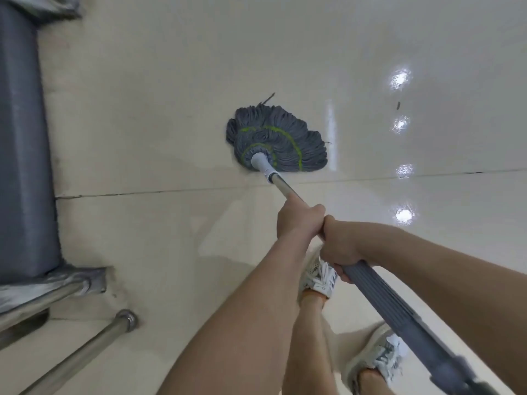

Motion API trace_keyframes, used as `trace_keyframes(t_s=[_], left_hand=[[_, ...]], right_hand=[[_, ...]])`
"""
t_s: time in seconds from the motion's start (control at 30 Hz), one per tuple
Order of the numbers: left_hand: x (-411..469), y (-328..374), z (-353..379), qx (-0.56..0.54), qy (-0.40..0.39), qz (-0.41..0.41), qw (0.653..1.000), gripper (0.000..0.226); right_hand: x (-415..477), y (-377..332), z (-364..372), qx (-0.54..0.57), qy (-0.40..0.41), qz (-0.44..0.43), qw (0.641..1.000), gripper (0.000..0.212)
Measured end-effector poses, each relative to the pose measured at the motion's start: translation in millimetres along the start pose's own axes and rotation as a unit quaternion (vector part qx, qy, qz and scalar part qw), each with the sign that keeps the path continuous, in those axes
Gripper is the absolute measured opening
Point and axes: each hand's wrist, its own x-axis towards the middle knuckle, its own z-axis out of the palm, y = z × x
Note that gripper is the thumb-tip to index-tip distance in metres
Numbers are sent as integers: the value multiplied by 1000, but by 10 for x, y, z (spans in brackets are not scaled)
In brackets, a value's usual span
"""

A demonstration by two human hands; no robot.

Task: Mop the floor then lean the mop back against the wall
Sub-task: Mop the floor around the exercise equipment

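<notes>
Left hand [299,220] and right hand [339,246] tight around mop handle [282,187], mop head [276,138] ahead on floor [171,109].

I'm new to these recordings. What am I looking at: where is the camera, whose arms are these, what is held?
No machine here: a person wears one wide-angle camera on the head, looking down, so the arms are their own. Both hands grip a mop: the left hand on the metal shaft, the right hand just behind it on the grey grip. The mop head lies spread on the glossy cream floor. Their white sneakers show below; grey padded furniture with metal legs stands at the left.
</notes>
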Motion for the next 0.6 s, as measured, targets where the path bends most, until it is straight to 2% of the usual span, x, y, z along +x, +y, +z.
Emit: trace_keyframes(t_s=[0.07,0.13,0.2,0.27,0.3,0.37,0.43,0.47,0.53,0.6], left_hand=[[74,-201,-170,-23,17,-30,999,38],[92,-406,-232,-32,25,-54,998,37],[48,-547,-206,-48,22,-71,996,38],[-43,-601,-94,-56,6,-79,995,44],[-93,-613,-19,-49,-4,-79,996,51],[-223,-602,141,-47,-29,-79,995,70],[-333,-566,258,-84,-41,-72,993,77],[-351,-546,281,-106,-35,-73,991,74],[-317,-521,229,-147,-8,-78,986,53],[-200,-513,88,-183,-2,-85,979,37]], right_hand=[[77,-224,44,-85,-12,-17,996,8],[197,-298,157,-151,-36,-13,988,31],[302,-237,272,-168,-20,-33,985,33],[349,-43,365,-99,-3,-50,994,28],[342,88,401,-21,-6,-46,999,29],[252,344,459,153,-40,-17,987,37],[155,485,461,220,-47,-17,974,40],[133,491,440,212,-27,-24,977,41],[163,390,367,179,16,-46,983,43],[249,215,287,193,19,-32,980,42]])
